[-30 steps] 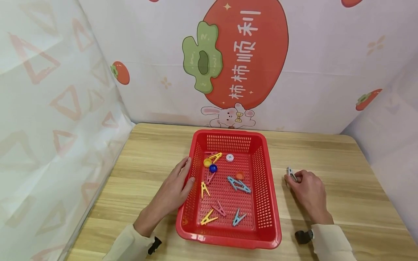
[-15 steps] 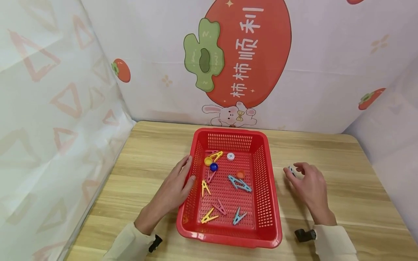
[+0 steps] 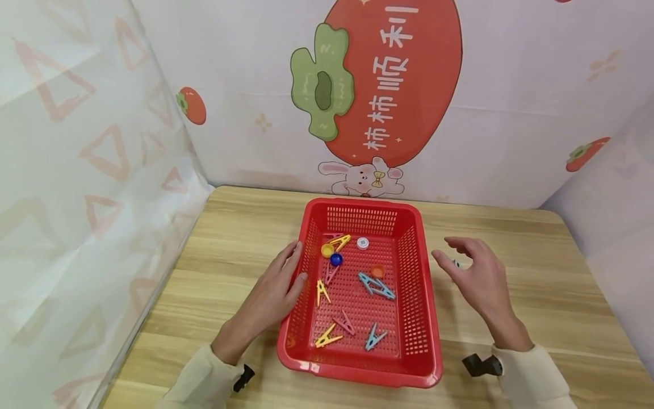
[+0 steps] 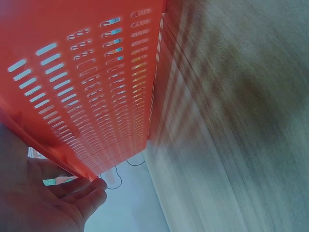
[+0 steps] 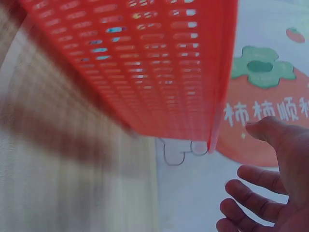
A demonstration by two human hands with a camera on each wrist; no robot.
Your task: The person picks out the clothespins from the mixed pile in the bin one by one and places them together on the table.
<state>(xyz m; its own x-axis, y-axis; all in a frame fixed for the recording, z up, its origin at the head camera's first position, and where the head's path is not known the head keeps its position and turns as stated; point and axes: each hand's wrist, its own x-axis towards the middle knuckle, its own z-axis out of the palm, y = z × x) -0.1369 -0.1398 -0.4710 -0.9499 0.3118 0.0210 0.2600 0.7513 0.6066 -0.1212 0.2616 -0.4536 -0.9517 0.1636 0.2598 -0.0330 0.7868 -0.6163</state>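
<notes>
A red plastic basket (image 3: pixel 428 307) stands on the table between my hands. My left hand (image 3: pixel 273 292) rests along its left rim with fairly straight fingers; in the left wrist view those fingers (image 4: pixel 89 195) lie against the rim. Beyond the right side of the basket, my right hand (image 3: pixel 482 278) is spread, thumb and fingers apart, with nothing between them in the right wrist view. A pale grey clothespin (image 3: pixel 457 263) shows just behind the right thumb, mostly hidden. Inside the basket lie yellow clothespins (image 3: pixel 327 337), pink clothespins (image 3: pixel 344 324) and blue clothespins (image 3: pixel 374 337).
Also in the basket are a yellow bottle cap (image 3: pixel 327 250), a blue cap (image 3: pixel 336 259), an orange cap (image 3: pixel 377 271) and a white cap (image 3: pixel 363 243). The wooden table (image 3: pixel 235 227) meets a printed cloth wall (image 3: pixel 245 125) at the back.
My right hand has let go of the grey clothespin and opened, moving slightly up and back from it. The left hand stays at the basket rim. The head view has shifted slightly.
</notes>
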